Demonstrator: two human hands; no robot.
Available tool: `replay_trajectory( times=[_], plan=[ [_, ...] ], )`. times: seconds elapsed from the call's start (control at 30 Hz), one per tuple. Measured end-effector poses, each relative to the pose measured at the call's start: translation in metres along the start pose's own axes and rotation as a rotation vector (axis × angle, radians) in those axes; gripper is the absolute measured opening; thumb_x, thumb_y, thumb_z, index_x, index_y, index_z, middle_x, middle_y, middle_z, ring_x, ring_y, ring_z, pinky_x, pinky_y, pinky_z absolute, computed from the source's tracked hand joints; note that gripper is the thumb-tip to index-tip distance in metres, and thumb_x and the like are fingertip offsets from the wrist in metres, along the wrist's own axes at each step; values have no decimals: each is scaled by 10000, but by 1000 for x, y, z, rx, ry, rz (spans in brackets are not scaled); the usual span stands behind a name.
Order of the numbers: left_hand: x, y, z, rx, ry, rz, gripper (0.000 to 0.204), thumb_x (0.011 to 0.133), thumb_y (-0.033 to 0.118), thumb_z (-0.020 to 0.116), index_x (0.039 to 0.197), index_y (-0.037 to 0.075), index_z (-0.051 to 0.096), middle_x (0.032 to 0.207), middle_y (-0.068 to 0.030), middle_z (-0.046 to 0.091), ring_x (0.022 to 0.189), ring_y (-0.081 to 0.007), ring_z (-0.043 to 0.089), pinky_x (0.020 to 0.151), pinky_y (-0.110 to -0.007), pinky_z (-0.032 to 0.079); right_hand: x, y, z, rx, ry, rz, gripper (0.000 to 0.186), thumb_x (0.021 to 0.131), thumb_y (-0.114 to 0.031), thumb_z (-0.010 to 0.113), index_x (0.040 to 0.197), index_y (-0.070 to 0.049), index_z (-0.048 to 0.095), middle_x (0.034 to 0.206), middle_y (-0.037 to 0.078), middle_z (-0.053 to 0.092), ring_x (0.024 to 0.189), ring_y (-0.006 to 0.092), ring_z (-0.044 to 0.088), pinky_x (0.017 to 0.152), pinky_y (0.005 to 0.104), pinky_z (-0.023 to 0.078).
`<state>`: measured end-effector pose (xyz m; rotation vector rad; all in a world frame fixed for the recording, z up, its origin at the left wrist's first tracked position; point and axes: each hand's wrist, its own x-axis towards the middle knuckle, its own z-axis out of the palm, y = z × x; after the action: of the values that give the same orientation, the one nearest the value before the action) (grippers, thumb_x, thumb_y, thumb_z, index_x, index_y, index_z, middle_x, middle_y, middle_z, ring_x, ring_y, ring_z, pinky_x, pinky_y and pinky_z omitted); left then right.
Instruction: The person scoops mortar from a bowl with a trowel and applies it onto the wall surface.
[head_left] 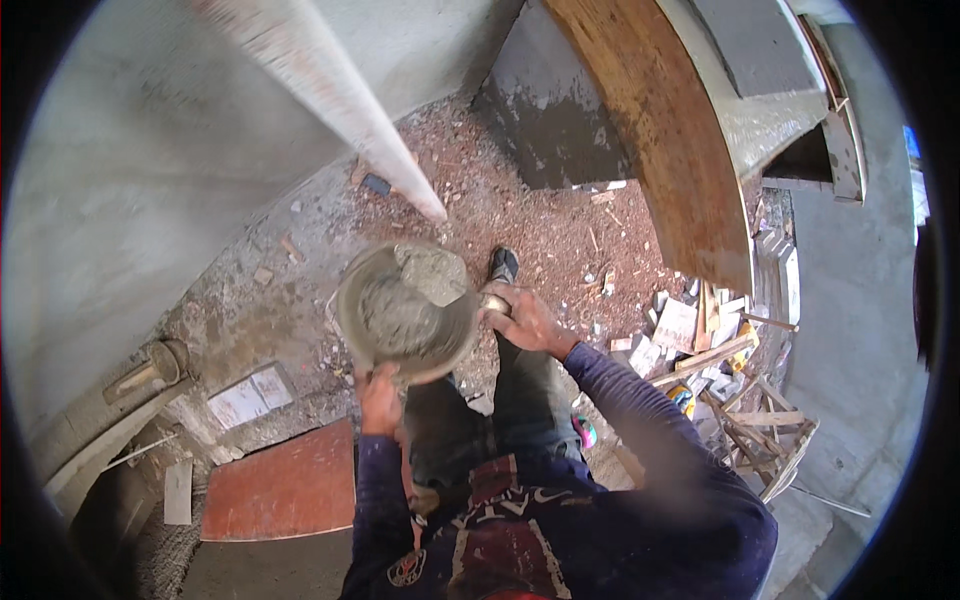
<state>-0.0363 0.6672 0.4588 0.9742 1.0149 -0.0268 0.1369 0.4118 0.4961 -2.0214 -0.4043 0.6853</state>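
At the frame's centre, the bowl (352, 322) is brownish grey, the mortar (398, 314) in it cooler grey, the handle (494, 302) at its right pale cream. Lower centre, the navy shirt (640, 520) carries a maroon panel (508, 557) edged in off-white. The lower-left board (283, 485) is rust red; the upper-right plank (655, 125), brown with streaky grain; the upper-left post (330, 105), white smeared with red.

A reddish board (280, 485) is observed at lower left; scrap wood (765, 418) is found heaped at right; a pale post (335, 95) is noted at upper left.
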Motion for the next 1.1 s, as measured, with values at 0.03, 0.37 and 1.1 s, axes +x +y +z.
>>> replay_trajectory(
  times=[0.03, 0.37, 1.1],
  plan=[
    [-5, -10, -23, 197, 25, 45, 481, 800, 13, 614, 1266, 43, 502, 1061, -93, 618, 982, -214, 609, 812, -347, 502, 10, 19, 0, 68, -17, 43, 290, 875, -212, 629, 1084, -13, 607, 814, 135, 634, 678, 227, 629, 650, 358, 499],
    [-2, -69, 29, 28, 295, -136, 508, 770, -30, 570, 1268, 34, 492, 1170, -126, 571, 1105, -297, 580, 914, -434, 514, 280, 291, -139, 441, 148, 124, 176, 935, -176, 530, 948, -29, 625, 827, 50, 632, 659, 150, 589, 607, 324, 495],
    [-25, 13, 105, 694, -295, 464, 686, 744, -33, 520, 1411, -35, 360, 1337, -221, 502, 1239, -298, 499, 1025, -371, 410, -43, 12, -17, -699, -295, 210, 319, 905, -318, 538, 1012, -25, 603, 842, 207, 641, 835, 390, 646, 784, 488, 521]
  ],
)
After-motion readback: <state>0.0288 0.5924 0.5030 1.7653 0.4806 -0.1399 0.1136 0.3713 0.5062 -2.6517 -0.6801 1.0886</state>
